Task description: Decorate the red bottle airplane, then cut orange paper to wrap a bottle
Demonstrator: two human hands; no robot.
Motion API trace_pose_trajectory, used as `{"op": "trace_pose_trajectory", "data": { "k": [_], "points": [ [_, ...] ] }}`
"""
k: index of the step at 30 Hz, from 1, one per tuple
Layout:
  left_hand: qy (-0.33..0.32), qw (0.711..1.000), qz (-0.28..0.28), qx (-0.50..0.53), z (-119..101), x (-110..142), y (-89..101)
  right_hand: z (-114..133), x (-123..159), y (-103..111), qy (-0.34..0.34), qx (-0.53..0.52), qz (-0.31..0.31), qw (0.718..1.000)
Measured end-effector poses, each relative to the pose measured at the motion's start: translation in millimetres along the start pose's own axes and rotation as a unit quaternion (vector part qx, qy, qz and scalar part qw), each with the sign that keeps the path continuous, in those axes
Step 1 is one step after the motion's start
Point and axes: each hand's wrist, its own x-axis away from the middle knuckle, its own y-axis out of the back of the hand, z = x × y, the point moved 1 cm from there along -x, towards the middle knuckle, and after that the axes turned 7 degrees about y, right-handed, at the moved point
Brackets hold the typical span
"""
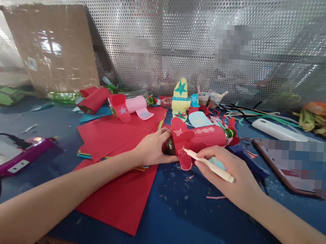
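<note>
The right hand (229,168) pinches a cream pen (215,170), tip at a faint star on a red-papered bottle (210,137), just off centre towards four o'clock. The left hand (157,145) grasps its base, some fingers hidden. Towards three, a phone (280,164) is partly pixelated. Frame edges crop both forearms (72,193), slanting in from eight and four.

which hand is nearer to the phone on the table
Right. The right hand, holding a cream pen, is to the left of the phone; the left hand is farther left, at the base of the red-wrapped bottle.
</note>
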Motion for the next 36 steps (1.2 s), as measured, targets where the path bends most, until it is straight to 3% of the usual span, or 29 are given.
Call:
{"op": "trace_pose_trajectory", "data": {
  "k": [36],
  "points": [
    [-0.009,1.000,0.001,0.001,1.7,0.0,-1.4,-3.5,1.6,-0.6,0.002,-0.004,-0.010,1.000]
  ]
}}
